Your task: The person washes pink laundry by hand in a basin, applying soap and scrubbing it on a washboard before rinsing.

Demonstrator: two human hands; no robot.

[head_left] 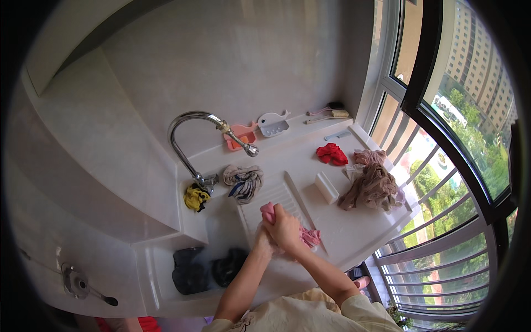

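Note:
My right hand (pixel 285 228) is closed on a wet pink cloth (pixel 269 211), one end of which sticks up above the fist. Pressed against it from the left and partly hidden beneath it is my left hand (pixel 267 241), also on the cloth. More crumpled pink fabric (pixel 310 237) shows just right of the hands, over the ribbed washboard (pixel 265 186) built into the counter. A white block (pixel 327 188), perhaps soap or a small box, stands to the right of the washboard.
Dark cloths (pixel 191 269) lie in the basin at lower left. A chrome faucet (pixel 199 114) arches above. Around the washboard sit a striped cloth (pixel 244 182), a yellow-and-black cloth (pixel 196 197), a red cloth (pixel 332 154) and a brown heap (pixel 373 186). Brushes (pixel 327 118) and whale-shaped soap dishes (pixel 273 125) line the ledge.

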